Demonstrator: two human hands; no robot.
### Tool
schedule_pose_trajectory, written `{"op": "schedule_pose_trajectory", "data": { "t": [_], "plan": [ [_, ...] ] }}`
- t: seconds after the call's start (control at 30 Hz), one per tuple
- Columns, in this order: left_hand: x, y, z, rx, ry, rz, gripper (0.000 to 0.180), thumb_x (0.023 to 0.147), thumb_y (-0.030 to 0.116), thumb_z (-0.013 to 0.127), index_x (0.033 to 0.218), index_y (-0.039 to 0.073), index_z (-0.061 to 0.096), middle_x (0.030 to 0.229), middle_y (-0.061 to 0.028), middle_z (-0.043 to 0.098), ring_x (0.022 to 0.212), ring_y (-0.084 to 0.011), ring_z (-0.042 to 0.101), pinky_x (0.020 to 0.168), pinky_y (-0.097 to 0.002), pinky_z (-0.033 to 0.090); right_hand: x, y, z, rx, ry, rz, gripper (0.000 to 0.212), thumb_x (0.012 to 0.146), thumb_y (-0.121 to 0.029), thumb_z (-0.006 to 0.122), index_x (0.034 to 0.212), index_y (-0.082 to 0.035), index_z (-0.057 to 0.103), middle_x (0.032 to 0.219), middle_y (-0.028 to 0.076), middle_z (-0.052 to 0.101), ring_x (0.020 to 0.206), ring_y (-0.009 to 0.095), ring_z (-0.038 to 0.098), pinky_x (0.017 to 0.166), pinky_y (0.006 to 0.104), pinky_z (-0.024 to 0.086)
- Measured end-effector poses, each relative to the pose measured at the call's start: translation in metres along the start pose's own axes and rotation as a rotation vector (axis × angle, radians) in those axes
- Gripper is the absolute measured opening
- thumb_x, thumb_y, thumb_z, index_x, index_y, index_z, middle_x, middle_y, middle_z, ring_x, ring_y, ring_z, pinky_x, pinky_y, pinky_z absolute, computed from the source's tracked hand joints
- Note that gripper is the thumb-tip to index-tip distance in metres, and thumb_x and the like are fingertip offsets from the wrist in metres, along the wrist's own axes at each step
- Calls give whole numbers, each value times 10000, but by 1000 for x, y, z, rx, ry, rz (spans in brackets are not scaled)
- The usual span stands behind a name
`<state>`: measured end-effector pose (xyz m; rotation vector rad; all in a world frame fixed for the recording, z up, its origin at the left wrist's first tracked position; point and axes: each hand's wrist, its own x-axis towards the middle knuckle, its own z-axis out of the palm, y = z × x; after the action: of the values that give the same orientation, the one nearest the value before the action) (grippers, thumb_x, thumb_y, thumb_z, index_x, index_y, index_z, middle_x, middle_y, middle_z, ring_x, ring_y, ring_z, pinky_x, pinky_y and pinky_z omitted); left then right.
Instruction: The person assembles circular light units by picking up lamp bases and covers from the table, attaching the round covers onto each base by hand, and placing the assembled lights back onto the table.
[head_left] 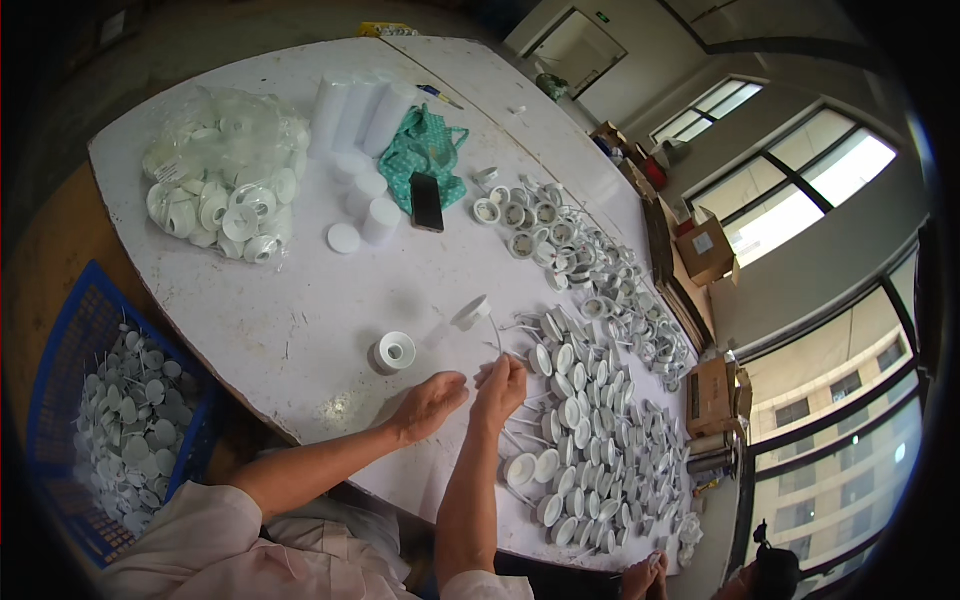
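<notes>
The person's right hand [500,390] pinches a thin, pale wire [496,335] between fingertips; at its 11 o'clock, on the wire's other end, is a white, shallow, round plastic-looking cap [472,312]. Whether the cap touches the white-topped desk [300,330] cannot be told. At 9 o'clock, the left hand [430,405] is loosely open, apparently holding nothing. A white, round, open-topped cup [396,351] stands near 10 o'clock; many similar wired white caps [590,440] lie at 4 o'clock. The cap should be light, stiff and rather slick, best gripped by its rim; the wire looks flexible and could bend or strain under a tug.
</notes>
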<state>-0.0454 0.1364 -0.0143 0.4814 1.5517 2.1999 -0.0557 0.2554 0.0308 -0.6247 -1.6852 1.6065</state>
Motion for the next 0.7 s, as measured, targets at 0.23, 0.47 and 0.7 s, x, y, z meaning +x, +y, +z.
{"op": "schedule_pose_trajectory", "data": {
  "t": [0.23,0.47,0.7],
  "plan": [
    [-4,31,28,-632,110,-257,733,939,554,503,1318,-66,408,1314,-183,501,1200,-269,528,1020,-384,421,-100,10,-54,-472,33,-473,125,928,-96,566,952,25,588,669,87,632,545,147,609,501,294,491],
    [-24,50,35,-634,19,-274,598,947,470,547,1269,-29,480,1181,-174,609,1025,-253,644,852,-361,540,-145,8,-89,-819,-232,-798,170,880,-12,612,1046,23,626,763,136,679,634,232,678,572,312,535],
    [-38,49,13,-316,-111,-68,417,922,221,627,1217,-44,498,1053,-140,643,936,-219,674,763,-294,556,-164,17,-81,-428,-265,-409,175,935,-30,541,1054,72,618,805,133,691,717,199,686,644,293,545]
  ]
}}
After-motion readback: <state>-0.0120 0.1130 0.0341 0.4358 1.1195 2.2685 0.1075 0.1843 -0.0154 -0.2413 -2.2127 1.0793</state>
